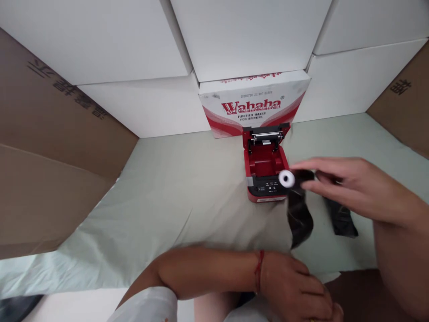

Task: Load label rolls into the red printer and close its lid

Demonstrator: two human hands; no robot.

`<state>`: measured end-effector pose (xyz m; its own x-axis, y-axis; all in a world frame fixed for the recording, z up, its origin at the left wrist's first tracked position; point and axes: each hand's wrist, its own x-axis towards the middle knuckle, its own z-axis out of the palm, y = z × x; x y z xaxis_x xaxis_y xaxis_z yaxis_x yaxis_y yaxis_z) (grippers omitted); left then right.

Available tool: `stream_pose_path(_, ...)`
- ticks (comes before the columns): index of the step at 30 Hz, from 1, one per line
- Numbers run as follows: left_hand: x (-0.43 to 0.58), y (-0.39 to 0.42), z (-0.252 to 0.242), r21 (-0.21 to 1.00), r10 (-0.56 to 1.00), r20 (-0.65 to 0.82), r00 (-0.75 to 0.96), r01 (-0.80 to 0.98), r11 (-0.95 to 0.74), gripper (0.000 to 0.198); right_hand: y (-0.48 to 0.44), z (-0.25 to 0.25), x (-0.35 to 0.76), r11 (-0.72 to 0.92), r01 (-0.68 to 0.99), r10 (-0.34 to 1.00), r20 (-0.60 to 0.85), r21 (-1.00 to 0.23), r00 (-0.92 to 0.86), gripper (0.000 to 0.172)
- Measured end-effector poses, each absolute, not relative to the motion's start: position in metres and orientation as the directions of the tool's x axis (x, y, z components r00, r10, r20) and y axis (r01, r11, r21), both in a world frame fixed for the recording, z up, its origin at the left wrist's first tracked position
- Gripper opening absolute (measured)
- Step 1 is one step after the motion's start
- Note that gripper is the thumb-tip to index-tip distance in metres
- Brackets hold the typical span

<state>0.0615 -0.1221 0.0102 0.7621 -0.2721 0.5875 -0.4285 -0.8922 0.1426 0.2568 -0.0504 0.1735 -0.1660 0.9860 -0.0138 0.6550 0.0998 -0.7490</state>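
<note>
A small red and black label printer (266, 185) sits on the cloth with its lid raised, showing a hollow red bay. To the right of it, my right hand (355, 183) grips a paper roll (286, 179) between thumb and fingers. The roll has a white end with a dark core hole and a black outer face; a loose black strip hangs down from it. The roll's end overlaps the printer's front right corner in view; I cannot tell whether they touch. My left hand (298, 286) is low near the front edge, fingers curled together and fingertips hidden.
A crumpled black wrapper (342, 217) lies below my right wrist. Behind the printer stands a Wahaha water carton (251, 105) against stacked white boxes (251, 36). Brown cardboard (60, 170) walls the left side, with more at right. A pale green cloth (187, 192) covers the surface.
</note>
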Motion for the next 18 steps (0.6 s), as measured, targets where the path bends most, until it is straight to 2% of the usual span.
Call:
stream_pose_path(2, 0.063, -0.121, 0.012, 0.184, -0.252, 0.548, 0.798, -0.408, -0.894, 0.033, -0.019, 0.165, 0.235, 0.207, 0.752, 0.972, 0.042, -0.626, -0.232, 0.041)
stream_pose_path(4, 0.063, -0.118, 0.014, 0.197, -0.226, 0.513, 0.828, -0.370, -0.908, 0.030, 0.007, 0.151, 0.216, 0.233, 0.858, 0.969, 0.030, -0.458, -0.247, 0.042)
stream_pose_path(6, 0.063, -0.113, 0.016, 0.183, -0.191, 0.501, 0.844, -0.319, -0.930, 0.028, 0.023, 0.140, 0.201, 0.207, 0.934, 0.972, -0.043, -0.290, -0.229, 0.042)
stream_pose_path(8, 0.063, -0.110, 0.016, 0.154, -0.170, 0.504, 0.847, -0.282, -0.947, 0.026, 0.031, 0.133, 0.191, 0.186, 0.965, 0.973, -0.106, -0.185, -0.207, 0.041)
stream_pose_path(14, 0.061, -0.110, 0.011, 0.084, -0.163, 0.618, 0.769, -0.271, -0.959, 0.026, 0.045, 0.124, 0.178, 0.170, 0.977, 0.977, -0.106, -0.126, -0.183, 0.040)
stream_pose_path(18, 0.062, -0.112, 0.009, 0.082, -0.146, 0.617, 0.773, -0.248, -0.965, 0.028, 0.051, 0.120, 0.177, 0.182, 0.975, 0.978, -0.083, -0.125, -0.193, 0.029)
